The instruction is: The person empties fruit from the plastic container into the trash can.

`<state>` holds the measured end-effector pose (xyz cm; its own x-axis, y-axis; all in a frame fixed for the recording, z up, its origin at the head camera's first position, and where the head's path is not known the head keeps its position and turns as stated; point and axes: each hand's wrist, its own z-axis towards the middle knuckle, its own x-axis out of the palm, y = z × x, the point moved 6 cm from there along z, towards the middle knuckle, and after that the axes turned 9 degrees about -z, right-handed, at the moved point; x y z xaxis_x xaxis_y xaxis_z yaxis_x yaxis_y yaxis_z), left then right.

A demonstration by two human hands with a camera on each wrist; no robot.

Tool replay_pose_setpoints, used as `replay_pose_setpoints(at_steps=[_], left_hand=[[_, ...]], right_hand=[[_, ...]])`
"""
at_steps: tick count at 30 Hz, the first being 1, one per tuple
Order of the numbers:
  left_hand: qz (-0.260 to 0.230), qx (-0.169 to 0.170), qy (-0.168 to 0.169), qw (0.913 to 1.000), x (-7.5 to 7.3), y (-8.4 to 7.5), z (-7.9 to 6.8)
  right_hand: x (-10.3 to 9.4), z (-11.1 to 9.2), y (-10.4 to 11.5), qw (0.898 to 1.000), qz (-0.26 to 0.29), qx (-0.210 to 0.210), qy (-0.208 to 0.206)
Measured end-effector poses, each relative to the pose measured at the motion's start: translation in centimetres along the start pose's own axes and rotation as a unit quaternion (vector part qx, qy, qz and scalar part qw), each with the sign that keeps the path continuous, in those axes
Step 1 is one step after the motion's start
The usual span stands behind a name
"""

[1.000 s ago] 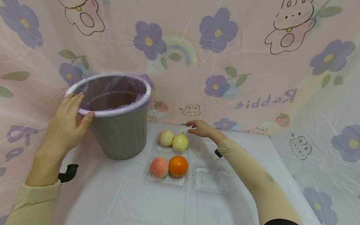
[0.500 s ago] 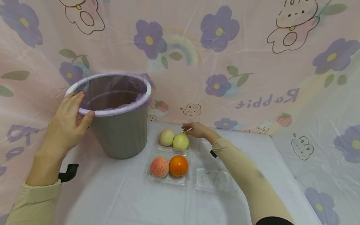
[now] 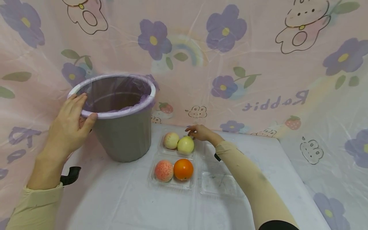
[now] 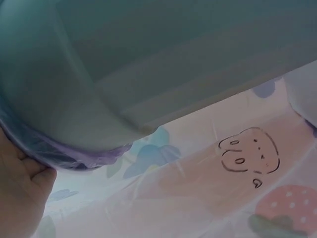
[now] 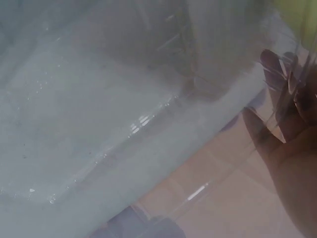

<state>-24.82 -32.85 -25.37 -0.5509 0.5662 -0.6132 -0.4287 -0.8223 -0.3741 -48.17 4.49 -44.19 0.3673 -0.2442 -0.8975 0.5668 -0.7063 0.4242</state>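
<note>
My left hand grips the rim of a grey trash can, with the thumb outside and the fingers over the edge. A purple bag lines the can and shows under the hand in the left wrist view. At the back, my right hand reaches over the far right corner of a clear plastic container, its fingertips right beside a yellow-green pear. In the right wrist view its thumb and fingers are spread apart, seen through clear plastic. A pale speckled peach sits left of the pear.
In front, a second clear container holds a pink peach and an orange. Clear plastic lids lie open to the right. A patterned sheet hangs behind the white table.
My right hand has shifted a little left and down to the pear, its fingers now lower behind it. The left hand stays on the rim.
</note>
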Motion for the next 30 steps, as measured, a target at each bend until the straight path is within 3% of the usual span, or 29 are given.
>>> replay_pose_setpoints(at_steps=[9,23,30], left_hand=[[0.025,-0.008,0.046,0.9986,-0.1,-0.3,0.2],[0.035,-0.008,0.054,0.9979,-0.2,-0.3,0.1],[0.035,-0.014,0.058,0.9976,-0.3,-0.1,0.0]], right_hand=[[-0.3,-0.2,0.4,0.999,-0.017,-0.007,-0.029],[-0.9,-0.2,1.9,0.997,-0.017,-0.029,-0.067],[-1.0,-0.3,2.2,0.997,0.004,-0.019,-0.073]])
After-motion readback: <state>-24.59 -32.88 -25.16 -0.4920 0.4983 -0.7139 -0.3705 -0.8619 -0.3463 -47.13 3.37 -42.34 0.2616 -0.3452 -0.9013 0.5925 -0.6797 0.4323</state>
